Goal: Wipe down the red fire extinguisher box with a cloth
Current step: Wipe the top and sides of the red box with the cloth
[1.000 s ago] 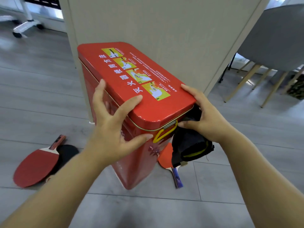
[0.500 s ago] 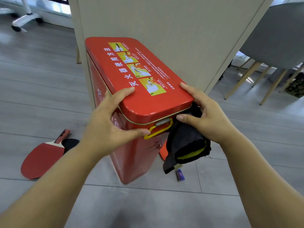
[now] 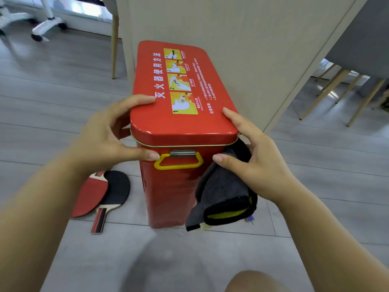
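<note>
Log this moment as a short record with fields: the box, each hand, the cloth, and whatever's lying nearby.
Box: red fire extinguisher box, upright, lid closed, yellow handle facing the camera
Left: left hand grips the lid's near left corner, thumb beside the handle
Right: right hand at the near right corner, index finger on the lid, holding the cloth
Cloth: grey cloth, yellow showing inside its fold, hanging against the box's right edge
Nearby: two table tennis paddles on the floor, left of the box
</note>
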A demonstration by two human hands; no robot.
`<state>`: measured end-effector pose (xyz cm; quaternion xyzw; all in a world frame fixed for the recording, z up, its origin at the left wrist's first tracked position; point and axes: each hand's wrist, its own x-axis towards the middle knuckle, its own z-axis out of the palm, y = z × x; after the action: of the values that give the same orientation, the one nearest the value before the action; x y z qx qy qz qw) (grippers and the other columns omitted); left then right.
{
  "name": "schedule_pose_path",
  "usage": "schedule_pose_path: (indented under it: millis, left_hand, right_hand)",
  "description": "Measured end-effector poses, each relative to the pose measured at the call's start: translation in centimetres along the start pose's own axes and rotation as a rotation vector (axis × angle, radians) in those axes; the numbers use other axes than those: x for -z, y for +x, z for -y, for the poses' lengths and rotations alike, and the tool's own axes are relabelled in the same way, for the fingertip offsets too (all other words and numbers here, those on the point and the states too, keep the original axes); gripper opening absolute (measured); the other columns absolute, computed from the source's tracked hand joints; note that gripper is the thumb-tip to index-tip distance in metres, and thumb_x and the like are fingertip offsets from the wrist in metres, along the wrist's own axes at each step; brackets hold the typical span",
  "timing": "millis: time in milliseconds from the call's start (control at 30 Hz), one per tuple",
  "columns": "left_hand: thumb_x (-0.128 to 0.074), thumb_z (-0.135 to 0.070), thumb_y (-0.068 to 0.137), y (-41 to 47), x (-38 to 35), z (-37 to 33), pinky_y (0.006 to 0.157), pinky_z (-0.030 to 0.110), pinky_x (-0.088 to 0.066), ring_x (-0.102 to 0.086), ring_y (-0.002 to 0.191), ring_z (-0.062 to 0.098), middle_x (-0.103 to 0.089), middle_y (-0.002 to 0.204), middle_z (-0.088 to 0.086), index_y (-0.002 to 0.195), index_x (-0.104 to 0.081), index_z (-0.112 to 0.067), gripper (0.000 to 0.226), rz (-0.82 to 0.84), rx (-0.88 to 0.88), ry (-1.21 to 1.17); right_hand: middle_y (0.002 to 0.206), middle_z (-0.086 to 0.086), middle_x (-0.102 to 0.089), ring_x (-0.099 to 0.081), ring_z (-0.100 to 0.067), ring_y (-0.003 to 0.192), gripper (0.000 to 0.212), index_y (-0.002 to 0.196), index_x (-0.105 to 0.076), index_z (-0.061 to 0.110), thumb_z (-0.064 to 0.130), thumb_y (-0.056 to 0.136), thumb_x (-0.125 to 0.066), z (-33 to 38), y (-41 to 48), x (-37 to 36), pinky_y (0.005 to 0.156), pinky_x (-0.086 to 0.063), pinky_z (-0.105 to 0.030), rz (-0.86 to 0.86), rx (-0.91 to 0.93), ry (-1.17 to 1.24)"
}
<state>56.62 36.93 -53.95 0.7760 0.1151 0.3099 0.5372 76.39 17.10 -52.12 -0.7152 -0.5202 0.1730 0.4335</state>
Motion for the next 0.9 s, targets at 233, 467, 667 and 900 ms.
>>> schedule_pose_path:
  millis: [233, 467, 667, 900]
  left_hand:
    - [-0.086, -0.042, 0.053, -1.0, -0.7, 0.8, 0.103, 0.019, -0.039, -0.028, 0.138, -0.002, 0.002, 0.157, -0.016, 0.133, -0.035, -0.055, 0.096, -0.086, 0.017, 0.188]
    - [-0.075, -0.046, 0.07, -1.5, -1.1, 0.9, 0.113, 0.041, -0.031, -0.016, 0.143, 0.004, -0.009, 0.157, -0.019, 0.145, -0.022, -0.033, 0.094, -0.049, -0.097, 0.311]
    - [-0.064, -0.062, 0.064, -1.2, -1.0, 1.5, 0.114, 0.049, -0.028, -0.015, 0.144, 0.007, -0.008, 0.157, -0.017, 0.142, -0.023, -0.037, 0.092, -0.048, -0.136, 0.279]
    - [-0.078, -0.036, 0.071, -1.4, -1.3, 0.8, 0.113, 0.048, -0.03, -0.011, 0.143, 0.002, -0.002, 0.152, -0.028, 0.142, -0.024, -0.031, 0.089, -0.039, -0.093, 0.248]
  right_hand:
    - [0.142, 0.017, -0.042, -0.037, 0.008, 0.129, 0.089, 0.148, -0.019, 0.037, 0.006, 0.082, -0.071, 0.3, -1.2, -0.5, 0.102, -0.034, -0.009, -0.066, -0.074, -0.018]
    - [0.133, 0.008, -0.05, -0.047, -0.003, 0.114, 0.109, 0.151, 0.006, 0.026, 0.02, 0.079, -0.076, 1.6, -3.3, -1.5, 0.095, -0.042, -0.025, -0.285, -0.43, -0.029]
    - [0.117, -0.006, -0.065, -0.065, -0.025, 0.103, 0.073, 0.125, -0.054, 0.009, 0.025, 0.062, -0.088, 3.7, -5.5, -1.5, 0.087, -0.055, -0.044, -0.543, -0.568, 0.054]
    - [0.101, 0.002, -0.07, -0.069, -0.014, 0.092, 0.04, 0.107, -0.062, 0.016, 0.007, 0.072, -0.08, 9.7, -5.5, -0.8, 0.082, -0.057, -0.036, -0.764, -0.327, 0.055]
